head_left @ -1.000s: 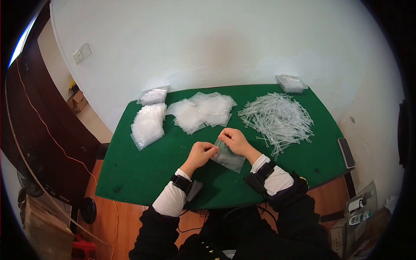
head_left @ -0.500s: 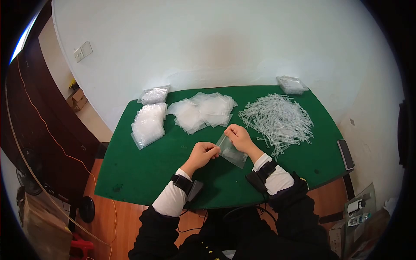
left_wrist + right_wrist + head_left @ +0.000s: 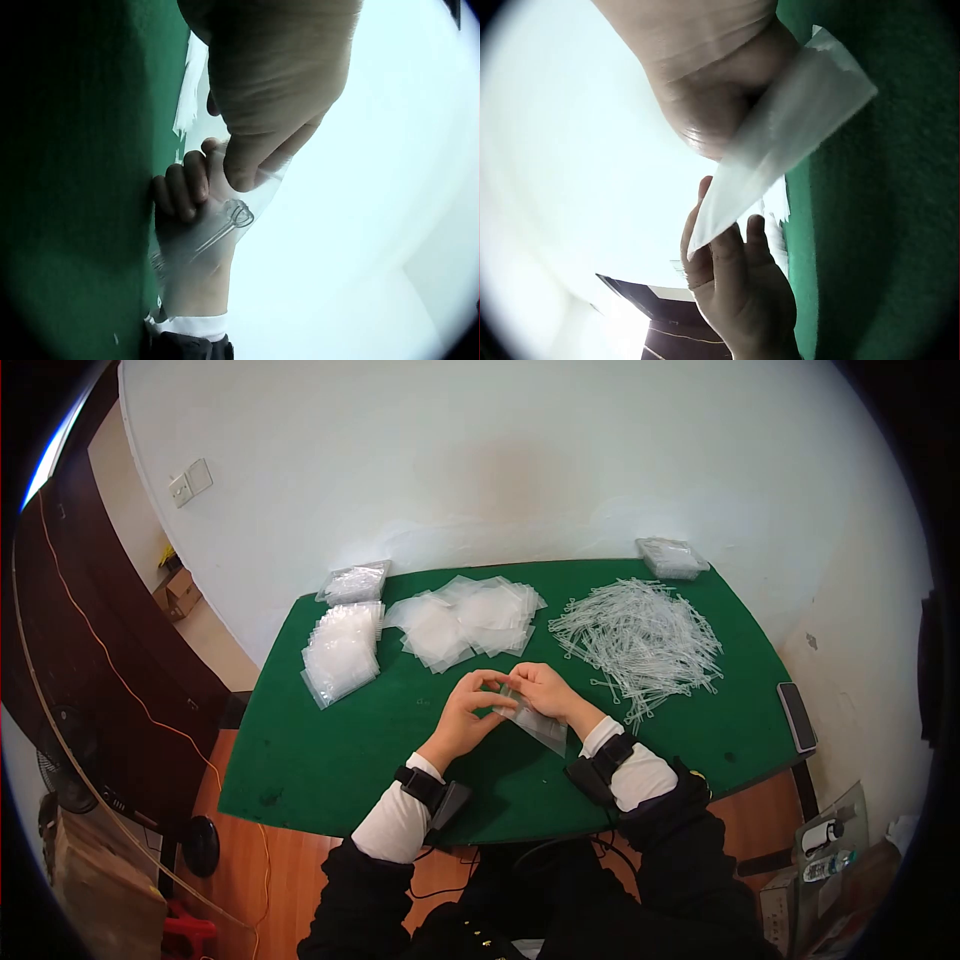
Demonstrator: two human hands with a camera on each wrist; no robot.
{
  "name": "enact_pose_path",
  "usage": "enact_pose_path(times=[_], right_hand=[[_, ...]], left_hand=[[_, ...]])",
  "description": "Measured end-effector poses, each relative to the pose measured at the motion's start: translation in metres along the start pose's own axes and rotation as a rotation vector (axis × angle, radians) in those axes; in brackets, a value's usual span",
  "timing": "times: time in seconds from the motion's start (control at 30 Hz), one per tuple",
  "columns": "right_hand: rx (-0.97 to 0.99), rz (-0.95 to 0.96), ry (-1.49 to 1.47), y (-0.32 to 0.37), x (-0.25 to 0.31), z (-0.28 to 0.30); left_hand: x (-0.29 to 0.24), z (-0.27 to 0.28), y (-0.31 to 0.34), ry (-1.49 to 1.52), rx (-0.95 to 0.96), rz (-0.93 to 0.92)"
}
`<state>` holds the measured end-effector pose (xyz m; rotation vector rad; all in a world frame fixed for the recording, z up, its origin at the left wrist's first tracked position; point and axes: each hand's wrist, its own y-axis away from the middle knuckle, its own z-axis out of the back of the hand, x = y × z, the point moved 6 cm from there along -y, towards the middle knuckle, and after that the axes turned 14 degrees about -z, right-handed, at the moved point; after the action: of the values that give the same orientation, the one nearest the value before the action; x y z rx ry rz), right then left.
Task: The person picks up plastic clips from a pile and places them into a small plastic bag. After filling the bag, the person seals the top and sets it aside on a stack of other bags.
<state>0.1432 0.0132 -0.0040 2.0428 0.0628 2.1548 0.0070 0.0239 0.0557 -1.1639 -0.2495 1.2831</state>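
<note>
A small clear plastic bag (image 3: 545, 733) hangs between both hands over the near middle of the table. My right hand (image 3: 548, 692) pinches its upper edge. At the bag's left corner, my left hand (image 3: 465, 717) holds it between thumb and fingers. In the left wrist view, thin clear sticks with looped ends (image 3: 238, 214) show through the film, below the left thumb. The right wrist view has the bag slanting across, its far corner in the left hand's fingers (image 3: 727, 262). The right fingertips are hidden there.
A loose heap of clear looped sticks (image 3: 640, 640) lies at the right. Flat bags (image 3: 465, 618) spread at the back middle, with stacked bags (image 3: 342, 650) to their left. Packs stand at the back left (image 3: 355, 582) and back right (image 3: 672, 557). A phone (image 3: 797, 717) lies at the right edge.
The right hand slid up and right along the bag's edge, then came back left. My left hand has shifted up, its fingers spreading at the bag's corner, and the hands now meet.
</note>
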Motion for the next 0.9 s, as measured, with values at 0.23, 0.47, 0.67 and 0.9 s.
enact_pose_path(times=[0.23,0.47,0.67,0.9], right_hand=[[0.075,-0.048,0.011,0.0,-0.003,-0.001],[0.058,-0.182,-0.089,0.011,0.009,-0.001],[0.084,-0.082,0.085,0.005,0.004,0.008],[-0.041,-0.192,0.193,0.006,0.001,0.027]], left_hand=[[0.016,0.001,0.01,0.1,-0.091,0.061],[0.046,0.011,0.029,0.181,-0.304,0.478],[0.059,0.011,0.039,0.169,-0.259,0.648],[0.066,0.002,0.048,0.397,-0.227,0.821]])
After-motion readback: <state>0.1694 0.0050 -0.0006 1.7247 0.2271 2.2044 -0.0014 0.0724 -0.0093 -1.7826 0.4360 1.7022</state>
